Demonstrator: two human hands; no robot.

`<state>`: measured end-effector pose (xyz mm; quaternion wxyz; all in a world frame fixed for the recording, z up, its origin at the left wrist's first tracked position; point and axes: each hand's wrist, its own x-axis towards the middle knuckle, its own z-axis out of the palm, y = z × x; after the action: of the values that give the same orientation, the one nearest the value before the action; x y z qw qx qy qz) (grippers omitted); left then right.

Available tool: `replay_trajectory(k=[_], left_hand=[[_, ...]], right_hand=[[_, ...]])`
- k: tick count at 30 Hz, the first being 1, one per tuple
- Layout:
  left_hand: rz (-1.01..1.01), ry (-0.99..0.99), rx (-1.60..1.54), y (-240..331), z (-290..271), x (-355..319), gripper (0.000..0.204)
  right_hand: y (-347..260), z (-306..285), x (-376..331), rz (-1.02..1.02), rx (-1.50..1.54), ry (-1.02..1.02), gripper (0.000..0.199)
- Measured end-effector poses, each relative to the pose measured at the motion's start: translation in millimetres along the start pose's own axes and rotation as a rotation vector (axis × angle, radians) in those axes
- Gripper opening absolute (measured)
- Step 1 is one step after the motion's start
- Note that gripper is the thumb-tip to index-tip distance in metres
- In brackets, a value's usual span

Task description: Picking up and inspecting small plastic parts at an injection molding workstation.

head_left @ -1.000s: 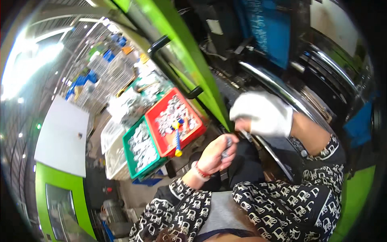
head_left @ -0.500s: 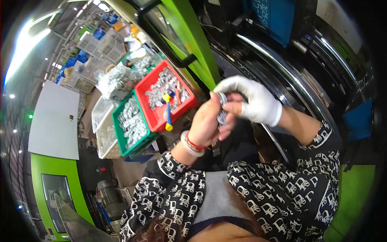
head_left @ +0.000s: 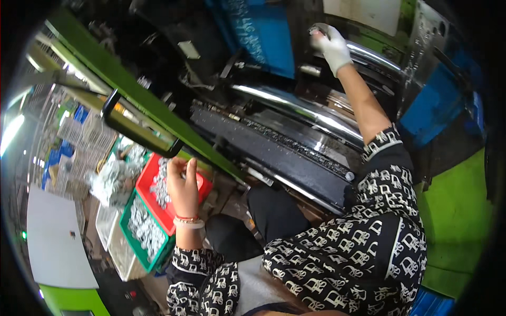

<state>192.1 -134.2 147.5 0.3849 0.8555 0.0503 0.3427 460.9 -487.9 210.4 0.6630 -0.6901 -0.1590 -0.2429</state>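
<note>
My right hand [head_left: 334, 50], in a white glove with bare fingertips, reaches far into the machine beside a chrome bar [head_left: 374, 57]. Its fingers are bent together around something small, blurred and partly hidden. Bare but for a red string and a pale bangle at the wrist, my left hand [head_left: 183, 187] is raised over the red tray [head_left: 171, 224]. Thumb and fingers stand apart there, and nothing shows between them. Just above its fingertips is the lower end of a black door handle [head_left: 173, 149]. Small silvery metal parts [head_left: 159, 190] lie in the red tray.
A green tray [head_left: 126, 227] of similar parts adjoins the red one, near a clear plastic bag [head_left: 112, 181] and white baskets [head_left: 108, 224]. The green door frame [head_left: 134, 89] slants across the left. A thick chrome bar [head_left: 300, 109] and a dark ledge [head_left: 263, 152] cross before me.
My hands, together over silvery metal parts before, have separated. The right went far forward into the machine; the left moved left toward the trays. My view has swung right.
</note>
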Motion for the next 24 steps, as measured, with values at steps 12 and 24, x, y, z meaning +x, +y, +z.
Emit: replay_trajectory(k=[12, 24], left_hand=[[-0.091, -0.212, -0.053, -16, 5, 8, 0.014], [-0.238, -0.276, -0.27, -8, 2, 1, 0.015]], right_hand=[[51, -27, 78, 0.231, 0.303, 0.001, 0.036], [29, -33, 67, 0.28, 0.327, -0.043, 0.041]])
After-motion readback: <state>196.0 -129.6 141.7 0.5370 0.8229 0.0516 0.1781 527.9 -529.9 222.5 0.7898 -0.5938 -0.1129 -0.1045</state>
